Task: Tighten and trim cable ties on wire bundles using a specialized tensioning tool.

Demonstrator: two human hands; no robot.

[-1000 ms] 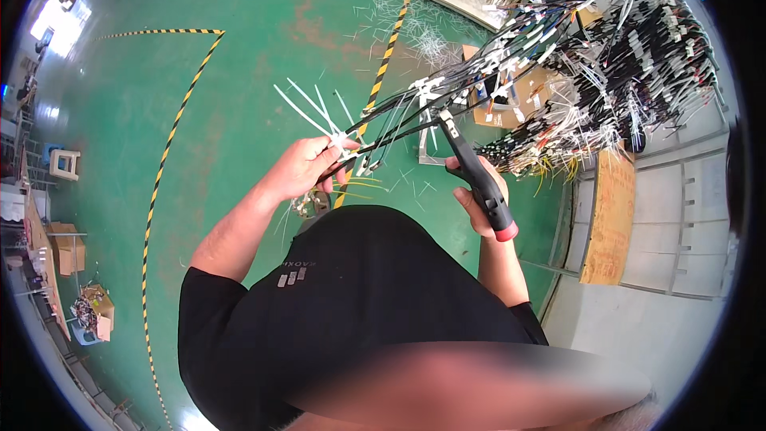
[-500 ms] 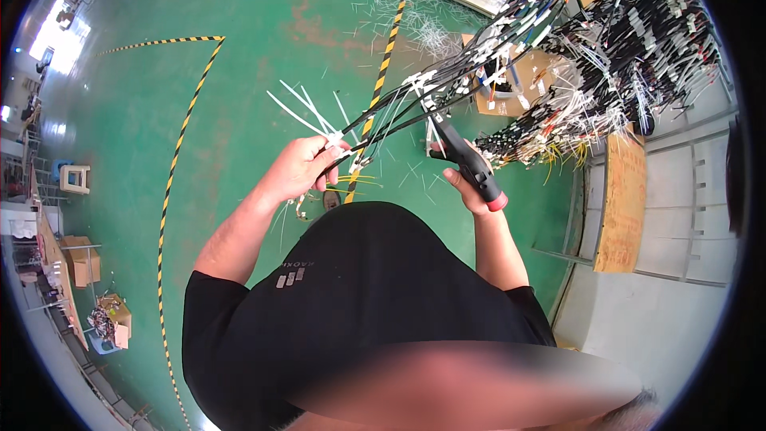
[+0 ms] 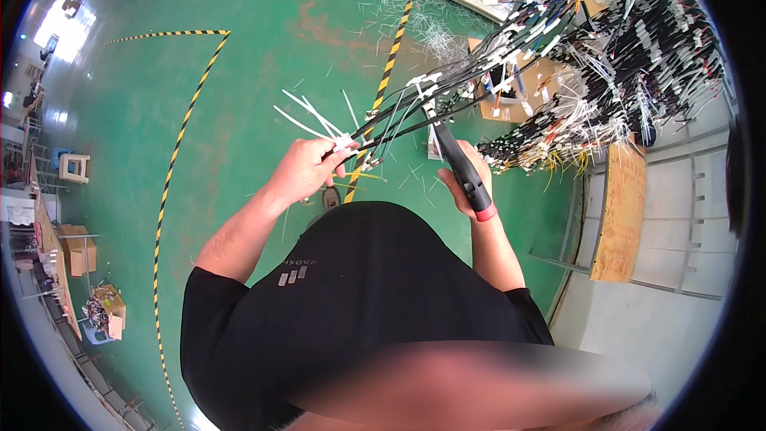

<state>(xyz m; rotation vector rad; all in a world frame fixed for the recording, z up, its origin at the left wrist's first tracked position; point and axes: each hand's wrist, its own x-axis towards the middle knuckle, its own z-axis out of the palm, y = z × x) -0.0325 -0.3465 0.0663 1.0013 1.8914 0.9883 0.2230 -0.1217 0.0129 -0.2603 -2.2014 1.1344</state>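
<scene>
My left hand (image 3: 306,168) is closed on the near end of a black wire harness (image 3: 403,116); white connectors show at the fingertips. Long white cable ties (image 3: 313,114) stick out beside that grip, up and to the left. In my right hand (image 3: 472,178) is a black cable tie gun (image 3: 463,168) with a red knob at its rear. Its narrow nose meets the harness at a white tie around the wires. The fingers behind the gun's handle are partly hidden. From there the harness runs up and right toward a larger bundle of wires.
A dense mass of black wires with white labels (image 3: 638,72) hangs at the right. Under the harness stands an open cardboard box (image 3: 499,108). Cut tie ends (image 3: 431,24) litter the green floor beside yellow-black tape (image 3: 391,56). A wooden board (image 3: 618,211) leans at the right wall.
The tie gun has swung to a steeper angle, its red knob shifting slightly left and down. My left hand keeps its hold on the harness end. The whole view has shifted slightly.
</scene>
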